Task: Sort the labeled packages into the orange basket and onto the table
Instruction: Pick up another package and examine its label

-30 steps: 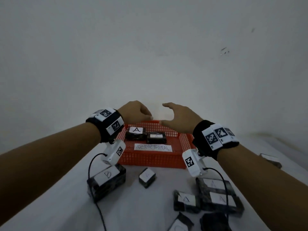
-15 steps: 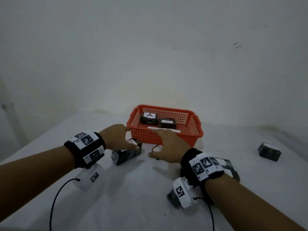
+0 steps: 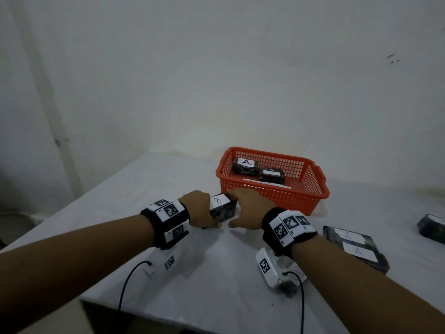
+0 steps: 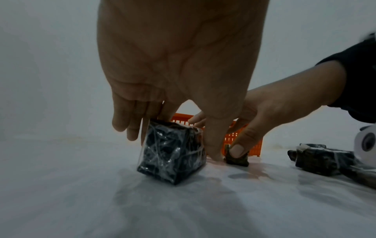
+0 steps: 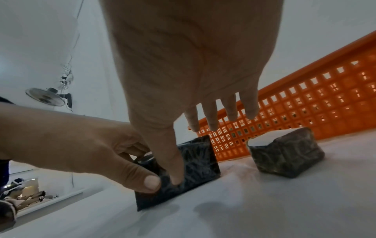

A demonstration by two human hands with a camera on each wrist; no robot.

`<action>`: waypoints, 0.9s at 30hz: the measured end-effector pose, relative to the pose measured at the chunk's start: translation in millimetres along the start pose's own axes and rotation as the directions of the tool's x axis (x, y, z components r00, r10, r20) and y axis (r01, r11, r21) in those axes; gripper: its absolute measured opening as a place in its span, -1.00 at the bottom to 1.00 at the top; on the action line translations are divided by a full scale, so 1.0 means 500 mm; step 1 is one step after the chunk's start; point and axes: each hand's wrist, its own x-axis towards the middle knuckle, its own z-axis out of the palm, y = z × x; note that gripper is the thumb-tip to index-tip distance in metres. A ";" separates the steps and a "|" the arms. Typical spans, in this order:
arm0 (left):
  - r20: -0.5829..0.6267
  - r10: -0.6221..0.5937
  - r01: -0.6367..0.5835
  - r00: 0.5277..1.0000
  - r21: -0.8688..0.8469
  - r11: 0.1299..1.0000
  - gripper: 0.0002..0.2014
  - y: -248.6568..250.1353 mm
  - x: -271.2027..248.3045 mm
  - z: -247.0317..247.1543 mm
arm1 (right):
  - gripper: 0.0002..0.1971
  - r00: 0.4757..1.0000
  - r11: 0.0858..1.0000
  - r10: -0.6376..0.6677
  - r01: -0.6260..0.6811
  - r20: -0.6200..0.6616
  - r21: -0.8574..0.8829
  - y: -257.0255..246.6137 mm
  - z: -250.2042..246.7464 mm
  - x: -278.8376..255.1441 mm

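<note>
The black wrapped package labelled B [image 3: 221, 207] stands on the white table [image 3: 216, 297], just before the left front corner of the orange basket [image 3: 272, 201]. My left hand [image 3: 204, 213] grips it, thumb [image 4: 213, 145] on one side and fingers [image 4: 130, 128] on the other. My right hand [image 3: 243, 206] hovers beside it with straight fingers [image 5: 213, 116]; its thumb [image 5: 175, 173] hangs down by the package's face. A small labelled package [image 5: 284, 153] lies under that hand, apart from it. Two packages labelled A [image 3: 245, 166] lie in the basket.
Two flat A-labelled packages [image 3: 354, 247] lie side by side at the right, and another package [image 3: 431, 227] sits at the far right edge. A dark package [image 3: 286, 283] lies under my right wrist. The table's front corner [image 3: 96, 302] is close on the left.
Both hands have come down from above the basket to the table in front of it. The left hand has taken hold of the B package.
</note>
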 end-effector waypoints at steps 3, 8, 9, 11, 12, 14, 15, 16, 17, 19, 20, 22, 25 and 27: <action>-0.028 -0.014 0.013 1.000 -0.024 1.000 -0.47 -0.010 0.011 0.005 | -0.42 0.999 0.999 -0.033 0.033 0.015 0.005 -0.014 0.000 0.016; -0.034 -0.007 0.002 0.999 -0.135 0.991 -0.52 -0.032 0.019 -0.010 | -0.56 0.999 0.983 -0.049 0.047 0.007 0.176 -0.007 0.002 0.028; -0.029 0.002 -0.006 1.000 -0.151 0.989 -0.51 -0.037 0.018 -0.015 | -0.48 0.999 0.970 -0.043 0.044 -0.005 0.239 -0.001 0.003 0.026; -0.021 0.027 -0.030 0.999 -0.190 0.981 -0.50 -0.046 0.014 -0.025 | -0.38 0.999 0.932 -0.030 0.040 -0.032 0.361 0.011 0.006 0.019; -0.024 0.044 -0.048 0.999 -0.215 0.975 -0.49 -0.050 0.013 -0.030 | -0.37 0.999 0.911 -0.025 0.039 -0.039 0.411 0.017 0.006 0.017; -0.030 0.079 -0.085 0.996 -0.273 0.958 -0.49 -0.055 0.009 -0.040 | -0.35 0.999 0.877 -0.021 0.040 -0.044 0.479 0.026 0.004 0.014; -0.031 0.094 -0.099 0.995 -0.300 0.949 -0.49 -0.055 0.006 -0.045 | -0.34 0.999 0.859 -0.020 0.042 -0.050 0.510 0.030 0.002 0.012; -0.028 0.106 -0.109 0.994 -0.331 0.937 -0.50 -0.056 0.007 -0.048 | -0.33 0.998 0.837 -0.015 0.044 -0.058 0.546 0.033 0.001 0.011; -0.025 0.116 -0.117 0.993 -0.376 0.919 -0.52 -0.057 0.006 -0.052 | -0.33 0.998 0.810 -0.010 0.047 -0.066 0.585 0.037 -0.001 0.008; -0.019 0.137 -0.130 0.990 -0.479 0.868 -0.54 -0.054 0.005 -0.058 | -0.32 0.997 0.754 0.011 0.042 -0.076 0.655 0.046 -0.005 -0.001; -0.022 0.147 -0.136 0.989 -0.528 0.838 -0.54 -0.052 0.004 -0.060 | -0.32 0.996 0.729 0.028 0.035 -0.080 0.683 0.051 -0.010 -0.008; -0.050 0.166 -0.161 0.985 -0.623 0.766 -0.57 -0.046 0.000 -0.060 | -0.36 0.993 0.674 0.071 0.023 -0.096 0.739 0.065 -0.021 -0.026; -0.110 0.211 -0.218 0.971 -0.762 0.609 -0.68 -0.024 -0.016 -0.058 | -0.45 0.980 0.555 0.125 0.057 -0.152 0.830 0.085 -0.035 -0.059; -0.130 0.239 -0.240 0.962 -0.820 0.519 -0.68 0.000 -0.021 -0.057 | -0.50 0.971 0.474 0.157 0.088 -0.182 0.876 0.095 -0.040 -0.081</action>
